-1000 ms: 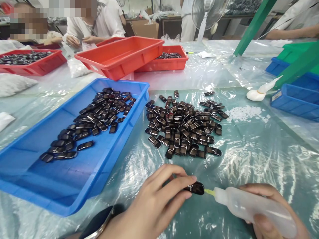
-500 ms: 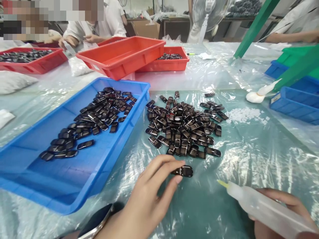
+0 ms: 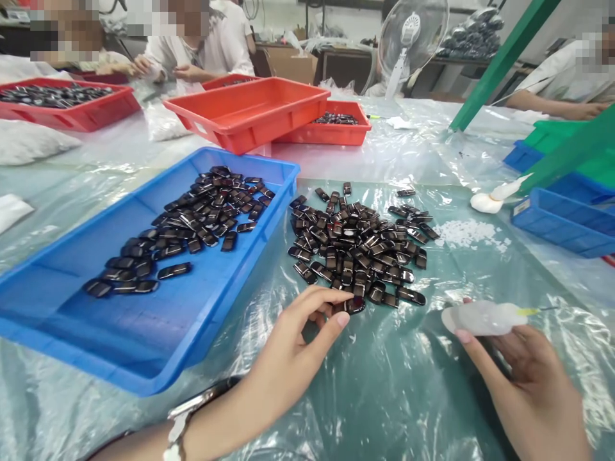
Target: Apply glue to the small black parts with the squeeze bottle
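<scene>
Between its thumb and fingers, my left hand (image 3: 307, 333) grips a small dark glossy piece (image 3: 354, 305) at the near edge of a pile of similar pieces (image 3: 355, 243) on the green plastic-covered table (image 3: 384, 384). At the right, my right hand (image 3: 523, 371) holds a translucent squeeze bottle (image 3: 485, 318) by its sides; the yellow tip with a thin needle points right. Left of the pile stands a blue tray (image 3: 225, 291) with many of the same dark pieces inside.
Small white bits (image 3: 473, 235) lie right of the pile, near a tied white bag (image 3: 487, 202) and blue bins (image 3: 567, 221). Red trays (image 3: 250, 121) stand behind. A green post (image 3: 500, 64) slants at the right. People sit across the table.
The bottle has turned round in my right hand, its tip now pointing right instead of left. My left hand has moved slightly up with the piece. The view has shifted a little.
</scene>
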The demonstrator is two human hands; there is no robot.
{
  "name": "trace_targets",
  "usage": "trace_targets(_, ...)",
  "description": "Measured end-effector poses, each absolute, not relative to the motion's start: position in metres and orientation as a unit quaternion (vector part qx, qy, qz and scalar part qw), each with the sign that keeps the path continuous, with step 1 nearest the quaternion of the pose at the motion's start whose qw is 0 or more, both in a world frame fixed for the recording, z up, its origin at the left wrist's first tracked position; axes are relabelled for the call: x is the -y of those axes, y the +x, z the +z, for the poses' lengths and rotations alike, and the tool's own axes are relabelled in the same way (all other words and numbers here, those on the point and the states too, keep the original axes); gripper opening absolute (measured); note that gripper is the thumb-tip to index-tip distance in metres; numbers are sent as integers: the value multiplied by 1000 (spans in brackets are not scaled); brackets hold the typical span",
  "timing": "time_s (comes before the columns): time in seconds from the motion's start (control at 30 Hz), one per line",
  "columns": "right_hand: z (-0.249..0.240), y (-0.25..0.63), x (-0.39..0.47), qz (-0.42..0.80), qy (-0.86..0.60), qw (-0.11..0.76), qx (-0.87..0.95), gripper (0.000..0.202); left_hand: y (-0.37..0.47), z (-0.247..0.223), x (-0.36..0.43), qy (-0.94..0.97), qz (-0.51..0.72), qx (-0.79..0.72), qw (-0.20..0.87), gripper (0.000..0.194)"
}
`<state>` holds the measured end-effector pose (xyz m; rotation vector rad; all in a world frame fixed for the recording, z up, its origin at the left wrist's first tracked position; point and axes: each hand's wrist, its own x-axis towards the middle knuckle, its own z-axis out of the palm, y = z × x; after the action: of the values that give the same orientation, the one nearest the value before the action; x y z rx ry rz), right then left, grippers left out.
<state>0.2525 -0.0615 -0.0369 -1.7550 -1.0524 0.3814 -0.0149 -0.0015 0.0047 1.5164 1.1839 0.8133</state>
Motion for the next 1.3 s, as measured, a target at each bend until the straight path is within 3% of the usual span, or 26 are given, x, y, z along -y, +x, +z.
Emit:
trace_targets(0.1,-34,235,78,73,-742,521,416,65,-15,5,3,625,341,-483,510,22)
trace_targets(0.2,-31,211,92,23,-691,463,554,22,-13,6,4,623,342,-474,519,21)
trace_targets(0.23,-31,205,92,34,-647,421,635,20,-13,7,4,624,342,-473,519,21)
trace_targets(0.33,-31,190,80,68,-523,290,798,39,-13,7,4,627,344,-473,514,22)
trace_targets(0.4,-30,185,64,68,-493,260,827,42,-13,7,2,630,347,-474,508,23)
trace_targets(0.6,-25,174,36,151,-473,355,792,27,-14,8,-1,640,350,-460,505,21)
trace_targets(0.83,-13,173,55,400,-552,522,512,9,-15,6,8,699,361,-413,459,21)
trace_targets(1.03,-2,167,57,607,-481,538,332,20,-19,1,14,769,346,-347,409,30)
trace_targets(1.3,-4,173,58,710,-410,505,270,18,-19,1,13,797,344,-333,368,28)
